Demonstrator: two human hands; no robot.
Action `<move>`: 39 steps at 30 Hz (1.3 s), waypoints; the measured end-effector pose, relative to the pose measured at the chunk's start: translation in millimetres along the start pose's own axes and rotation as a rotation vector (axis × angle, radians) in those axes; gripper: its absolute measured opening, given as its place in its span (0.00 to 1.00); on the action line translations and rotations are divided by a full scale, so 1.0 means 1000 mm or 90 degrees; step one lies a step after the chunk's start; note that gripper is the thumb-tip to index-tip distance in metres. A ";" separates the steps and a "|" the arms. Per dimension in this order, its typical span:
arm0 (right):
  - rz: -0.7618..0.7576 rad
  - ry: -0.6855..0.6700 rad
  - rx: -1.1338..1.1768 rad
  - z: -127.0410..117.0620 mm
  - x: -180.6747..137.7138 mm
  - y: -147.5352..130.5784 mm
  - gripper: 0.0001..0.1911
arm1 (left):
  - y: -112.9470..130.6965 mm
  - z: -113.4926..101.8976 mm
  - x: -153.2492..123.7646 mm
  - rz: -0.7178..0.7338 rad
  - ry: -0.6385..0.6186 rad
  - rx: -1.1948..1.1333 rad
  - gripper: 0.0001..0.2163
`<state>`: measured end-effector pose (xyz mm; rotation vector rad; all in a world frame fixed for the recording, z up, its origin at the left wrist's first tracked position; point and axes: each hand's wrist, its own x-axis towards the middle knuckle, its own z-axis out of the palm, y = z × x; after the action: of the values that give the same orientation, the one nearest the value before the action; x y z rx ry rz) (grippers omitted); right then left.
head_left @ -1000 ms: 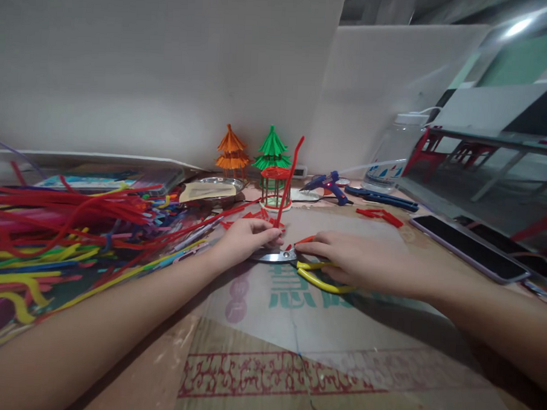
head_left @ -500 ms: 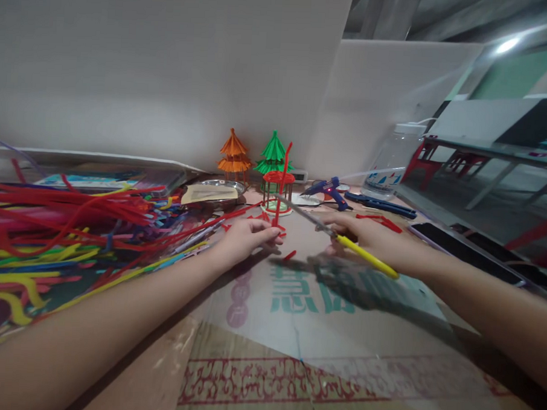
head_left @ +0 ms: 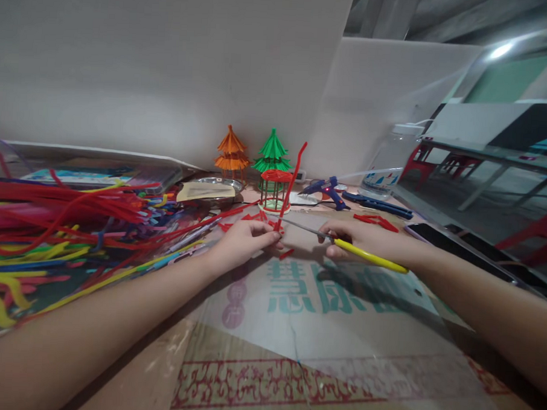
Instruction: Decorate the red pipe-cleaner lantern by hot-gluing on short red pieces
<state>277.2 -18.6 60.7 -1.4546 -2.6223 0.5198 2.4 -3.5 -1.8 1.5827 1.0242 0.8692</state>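
Between the thumb and fingers of my left hand (head_left: 249,239), a red pipe cleaner (head_left: 294,179) stands up, leaning right and bent at its tip. My right hand (head_left: 357,242) grips scissors with yellow handles (head_left: 371,256). Their blades point left and reach the lower part of the pipe cleaner, just above my left fingertips; whether they touch it I cannot tell. Short red cut pieces (head_left: 287,253) lie under and behind my left hand. Just beyond stands a small red-topped pavilion frame (head_left: 275,193) on a pale round base.
Orange (head_left: 230,147) and green (head_left: 273,149) pagoda models stand at the back, beside a metal dish (head_left: 224,188). A blue glue gun (head_left: 326,190), a clear jug (head_left: 384,161) and a phone (head_left: 457,249) are on the right. Many coloured pipe cleaners (head_left: 65,202) cover the left.
The scissor blades have swung lower, toward the base of the pipe cleaner. Its upper end now leans further right. My left hand has hardly moved.
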 end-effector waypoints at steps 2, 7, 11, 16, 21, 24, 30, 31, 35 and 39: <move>0.028 -0.017 0.004 0.002 0.000 -0.006 0.26 | -0.001 0.000 0.000 0.004 -0.001 0.020 0.10; 0.057 -0.028 0.005 0.003 0.002 -0.011 0.26 | -0.007 0.000 0.001 0.024 -0.021 0.030 0.09; 0.065 -0.030 -0.004 0.004 0.003 -0.008 0.27 | -0.008 0.000 0.002 0.019 -0.031 0.008 0.08; 0.059 -0.025 0.012 0.008 0.004 0.000 0.26 | -0.002 0.002 0.001 0.010 -0.022 0.006 0.07; 0.011 -0.030 0.035 0.011 0.006 0.010 0.28 | 0.001 0.004 -0.001 -0.012 -0.016 -0.001 0.07; 0.012 -0.043 0.056 0.012 0.007 0.012 0.31 | 0.001 0.003 -0.001 -0.015 -0.017 -0.005 0.06; 0.042 -0.051 0.084 0.011 0.007 0.009 0.31 | -0.003 0.001 0.000 0.001 -0.029 0.012 0.08; 0.047 -0.056 0.084 0.011 0.007 0.009 0.31 | -0.003 0.001 0.000 0.002 -0.030 0.015 0.08; 0.054 -0.068 0.070 0.010 0.007 0.007 0.31 | -0.002 0.001 0.000 0.002 -0.030 0.023 0.09; 0.053 -0.045 0.051 0.009 0.005 0.002 0.30 | -0.002 0.002 0.000 -0.002 -0.031 0.014 0.09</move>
<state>273.8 -15.5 51.4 -1.5542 -2.5687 0.6899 3.7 -3.8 -4.0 1.6135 1.0049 0.8164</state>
